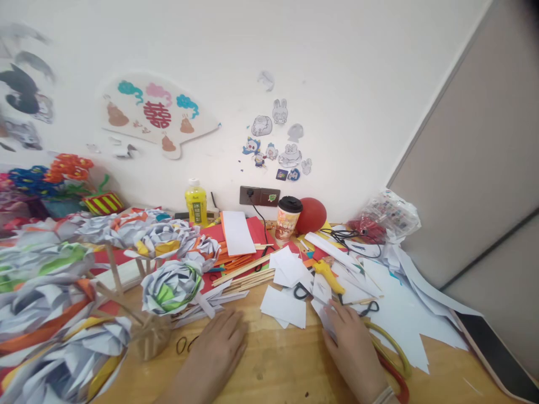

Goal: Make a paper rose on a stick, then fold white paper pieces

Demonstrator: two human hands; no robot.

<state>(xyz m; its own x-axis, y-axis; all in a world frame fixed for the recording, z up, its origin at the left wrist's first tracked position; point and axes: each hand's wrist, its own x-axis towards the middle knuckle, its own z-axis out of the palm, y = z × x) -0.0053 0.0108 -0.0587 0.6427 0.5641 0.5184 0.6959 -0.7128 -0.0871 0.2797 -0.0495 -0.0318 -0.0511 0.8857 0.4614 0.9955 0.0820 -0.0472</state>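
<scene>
My left hand point(221, 345) lies palm down on the wooden table, fingers stretched out and nothing held. Its fingertips are close to some folded white paper strips point(206, 306). Flat over the edge of a white paper piece point(323, 315) rests my right hand point(351, 342), fingers slightly apart. Just beyond its fingertips is a yellow glue gun point(327, 275). Between the hands, a little farther back, sit small white paper rectangles point(284, 307). Curved yellow and red handles point(400, 362) lie beside my right wrist, partly covered.
Paper flowers point(172, 286) crowd the left side. Thin wooden sticks point(244, 278), a yellow drink bottle point(196, 202), a lidded paper cup point(288, 217) and a red balloon point(311, 215) stand or lie toward the wall. Large white sheets point(404, 320) and a dark flat device point(497, 353) are at right.
</scene>
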